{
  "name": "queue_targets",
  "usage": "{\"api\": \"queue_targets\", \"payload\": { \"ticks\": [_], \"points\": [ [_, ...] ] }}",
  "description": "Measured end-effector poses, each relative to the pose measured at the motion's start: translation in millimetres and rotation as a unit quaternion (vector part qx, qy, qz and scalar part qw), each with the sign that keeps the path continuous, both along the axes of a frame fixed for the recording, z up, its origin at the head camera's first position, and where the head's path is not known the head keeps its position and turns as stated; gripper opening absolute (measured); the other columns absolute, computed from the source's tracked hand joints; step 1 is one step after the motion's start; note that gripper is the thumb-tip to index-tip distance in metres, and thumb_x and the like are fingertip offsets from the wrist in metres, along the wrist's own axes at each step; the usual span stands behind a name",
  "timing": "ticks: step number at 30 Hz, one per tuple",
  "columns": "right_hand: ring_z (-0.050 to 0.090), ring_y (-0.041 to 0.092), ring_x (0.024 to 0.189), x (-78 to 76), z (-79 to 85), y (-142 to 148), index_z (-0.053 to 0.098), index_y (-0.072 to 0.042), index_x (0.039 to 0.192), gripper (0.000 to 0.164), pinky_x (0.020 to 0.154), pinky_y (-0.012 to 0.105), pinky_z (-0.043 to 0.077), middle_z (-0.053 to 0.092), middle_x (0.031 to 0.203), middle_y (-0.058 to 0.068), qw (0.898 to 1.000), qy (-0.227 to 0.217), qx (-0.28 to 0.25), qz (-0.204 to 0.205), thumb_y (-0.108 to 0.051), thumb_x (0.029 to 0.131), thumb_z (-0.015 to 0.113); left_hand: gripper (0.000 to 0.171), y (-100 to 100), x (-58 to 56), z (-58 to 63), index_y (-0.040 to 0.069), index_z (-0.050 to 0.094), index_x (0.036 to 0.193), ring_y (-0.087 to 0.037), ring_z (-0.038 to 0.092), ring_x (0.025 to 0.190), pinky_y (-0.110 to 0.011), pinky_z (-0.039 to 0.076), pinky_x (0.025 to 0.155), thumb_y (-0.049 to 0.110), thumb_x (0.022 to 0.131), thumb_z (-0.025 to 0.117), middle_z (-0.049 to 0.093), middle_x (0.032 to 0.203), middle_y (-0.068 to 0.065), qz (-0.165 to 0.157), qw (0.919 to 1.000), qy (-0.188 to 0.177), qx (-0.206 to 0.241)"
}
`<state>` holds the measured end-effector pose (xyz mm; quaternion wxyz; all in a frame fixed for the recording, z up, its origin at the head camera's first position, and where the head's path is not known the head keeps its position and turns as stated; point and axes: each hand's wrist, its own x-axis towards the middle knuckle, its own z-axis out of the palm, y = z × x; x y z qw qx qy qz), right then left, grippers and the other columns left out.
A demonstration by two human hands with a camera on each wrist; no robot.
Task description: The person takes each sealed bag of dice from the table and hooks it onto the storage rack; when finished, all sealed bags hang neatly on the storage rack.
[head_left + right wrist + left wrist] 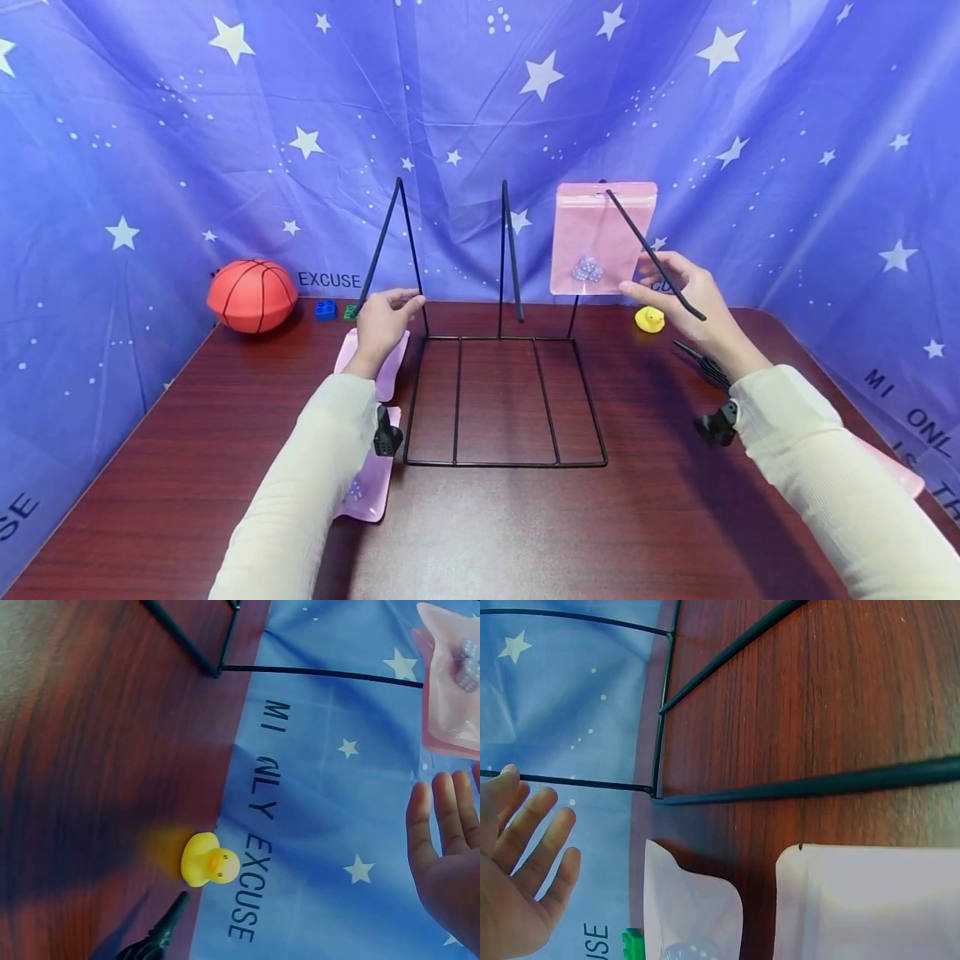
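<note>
Currently, both hands are well apart, each at one side of a black wire rack [506, 464] that stands on the table [495, 533]. The left hand [386, 327] is at the left upright [410, 242], thumb against the wire and the other fingers loosely spread. The right hand [693, 304] is just beside the lower right corner of a hanging pink bag [592, 233], its fingers extended; I cannot tell whether the thumb touches the bag. That bag hangs from the rack's right prong [647, 243], with a small cluster of speckled pieces [587, 269] low inside. The middle and left prongs are bare.

Two more pink bags lie left of the rack, the rear one [390, 375] and the front one [375, 492], both partly covered by the left arm. Another pink bag [903, 475] shows past the right sleeve [817, 442]. Along the back are a red ball [252, 296], a blue block [325, 310], a green block [350, 312] and a yellow duck [649, 320]. Stars dot the blue curtain [450, 100] behind.
</note>
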<state>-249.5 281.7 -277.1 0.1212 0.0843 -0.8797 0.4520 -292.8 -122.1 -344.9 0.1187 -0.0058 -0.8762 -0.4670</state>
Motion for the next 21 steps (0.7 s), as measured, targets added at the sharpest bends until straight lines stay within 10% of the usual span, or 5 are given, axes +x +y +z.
{"api": "queue_targets", "payload": {
  "ticks": [21],
  "points": [
    [0.051,0.031,0.130,3.3,-40.3,9.6,0.042,-0.007,0.151,0.069,0.089,0.017,0.043,0.052,0.145,0.016,0.993,-0.096,0.012,0.065,-0.032,0.095,0.074,0.035,-52.3,28.6,-7.6,0.004,0.072,0.125,-0.039,0.065,0.115,-0.051,0.049,0.095,0.027,0.099,0.068,0.070,0.121,-0.022,-0.036,0.9979,-0.003,-0.054]
  ]
}}
